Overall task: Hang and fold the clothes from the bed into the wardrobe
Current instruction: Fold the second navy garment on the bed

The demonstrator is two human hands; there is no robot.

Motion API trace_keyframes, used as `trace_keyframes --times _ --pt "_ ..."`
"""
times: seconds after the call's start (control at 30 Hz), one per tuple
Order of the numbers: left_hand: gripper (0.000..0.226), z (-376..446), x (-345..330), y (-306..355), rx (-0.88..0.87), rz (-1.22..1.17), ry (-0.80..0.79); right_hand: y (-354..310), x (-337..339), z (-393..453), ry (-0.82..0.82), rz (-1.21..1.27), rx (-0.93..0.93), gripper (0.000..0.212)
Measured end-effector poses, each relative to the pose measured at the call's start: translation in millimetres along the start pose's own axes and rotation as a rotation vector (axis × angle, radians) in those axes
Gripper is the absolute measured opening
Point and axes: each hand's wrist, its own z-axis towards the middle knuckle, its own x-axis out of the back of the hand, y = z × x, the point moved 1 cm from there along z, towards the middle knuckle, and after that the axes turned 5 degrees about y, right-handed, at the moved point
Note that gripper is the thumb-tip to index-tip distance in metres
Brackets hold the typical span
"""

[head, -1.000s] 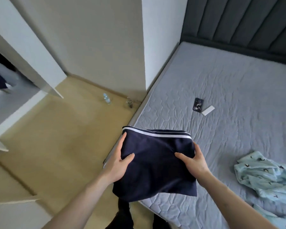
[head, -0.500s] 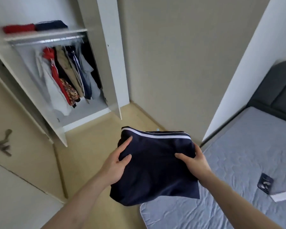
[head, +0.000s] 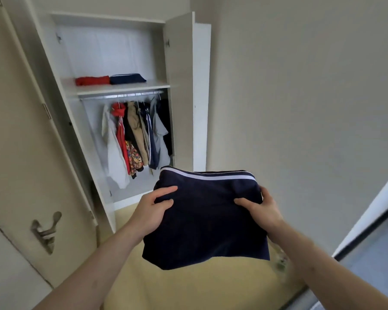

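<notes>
The person holds a folded dark blue garment with a white stripe in front of them, up in the air and near the open wardrobe. The left hand and the right hand each grip one side, thumb on top and fingers curled under the cloth. On the wardrobe shelf a red folded pile and a dark blue folded pile already lie side by side. Below, many clothes hang on the rail. So much looks done. This garment still has to go on the shelf, I think. The floor is pale yellow, the walls are plain, and a corner of the grey bed shows at the right.
</notes>
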Motion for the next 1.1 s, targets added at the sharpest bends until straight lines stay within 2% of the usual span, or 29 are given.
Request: trace_keyframes --times 0.33,0.73,0.93,1.1 --pt "0.041 149.8 61.6 30.4 -0.065 -0.001 0.133 -78.7 -110.8 141.5 -0.145 0.098 0.086 0.068" --pt "0.045 362.6 81.2 83.6 -0.11 0.004 0.253 -176.1 -209.0 355.4 -0.245 0.163 0.162 0.063" --pt "0.046 431.0 112.3 87.8 -0.087 0.005 0.323 -217.5 -268.9 422.1 -0.332 0.158 0.212 0.068" --pt "0.047 494.1 139.2 96.8 -0.105 0.022 0.357 -245.6 -316.8 468.4 -0.339 0.183 0.238 0.066"
